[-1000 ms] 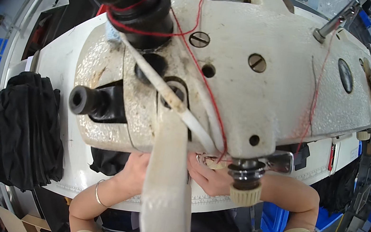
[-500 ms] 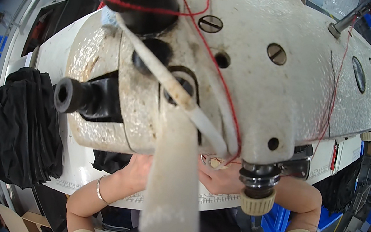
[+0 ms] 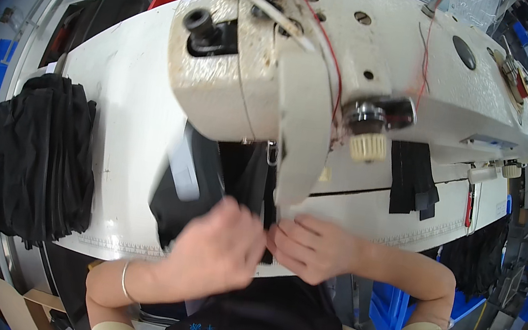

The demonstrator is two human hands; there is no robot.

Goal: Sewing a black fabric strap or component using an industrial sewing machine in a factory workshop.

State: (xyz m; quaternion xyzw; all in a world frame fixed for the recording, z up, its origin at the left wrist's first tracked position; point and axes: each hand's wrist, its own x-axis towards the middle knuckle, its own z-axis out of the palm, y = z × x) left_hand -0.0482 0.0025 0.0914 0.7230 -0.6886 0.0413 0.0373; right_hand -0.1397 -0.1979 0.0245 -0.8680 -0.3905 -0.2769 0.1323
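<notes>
A black fabric piece (image 3: 185, 211) with a pale label-like strip (image 3: 183, 170) on it lies below the head of a white sewing machine (image 3: 240, 93), close to the table's front edge. My left hand (image 3: 217, 250), slightly blurred, is closed at the fabric's near side. Beside it my right hand (image 3: 313, 247) has its fingers curled and pinched on the same cloth's right edge. The fingertips of both hands nearly meet. Part of the cloth is hidden under the machine head and behind a pale lever-like guard (image 3: 300, 129).
A tall stack of black fabric pieces (image 3: 36, 161) stands at the table's left. Small black strips (image 3: 412, 177) lie right of the needle area. Red thread (image 3: 326, 44) runs over the machine. More black cloth (image 3: 475, 258) hangs at the right edge, above a blue crate (image 3: 392, 310).
The view has pulled back from the machine, so the head appears smaller and higher. My hands, partly hidden behind it before, now show in front of it, with the black fabric visible.
</notes>
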